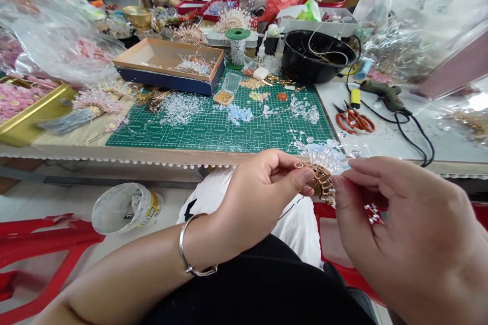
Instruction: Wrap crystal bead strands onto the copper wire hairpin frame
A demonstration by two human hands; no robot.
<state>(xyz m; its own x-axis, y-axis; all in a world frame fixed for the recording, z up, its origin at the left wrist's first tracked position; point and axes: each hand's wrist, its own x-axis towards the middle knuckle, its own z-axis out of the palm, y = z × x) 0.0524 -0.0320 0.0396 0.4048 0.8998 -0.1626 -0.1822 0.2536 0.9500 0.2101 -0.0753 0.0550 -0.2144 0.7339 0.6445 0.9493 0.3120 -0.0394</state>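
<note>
At the far left of the view, a gold tray (23, 111) of pink flower pieces was noted on the desk (114, 155), with a plastic tub (125, 208) on the floor below. The left hand (255, 193), a metal bangle (192, 246) at its wrist, was raised above the lap, in front of a green cutting mat (217, 132) strewn with clear beads. A fan-shaped copper wire frame (322, 183) topped by a spray of clear beads (324, 155) was held in the air between the two hands, just off the near edge of the desk. Its long axis was seen running roughly upright, slightly tilted. The left fingers (301, 175) were closed narrowly on its left side, so the left hand was the nearer and bore its weight. The right fingers (362, 165) were narrowly spaced at its right side, apparently touching it, though a firm grip could not be confirmed. A small beaded sprig (371, 213) was seen by the right hand (404, 228). Further right, red-handled snips (354, 119) and a hot-glue gun (383, 92) lay on the desk.
</note>
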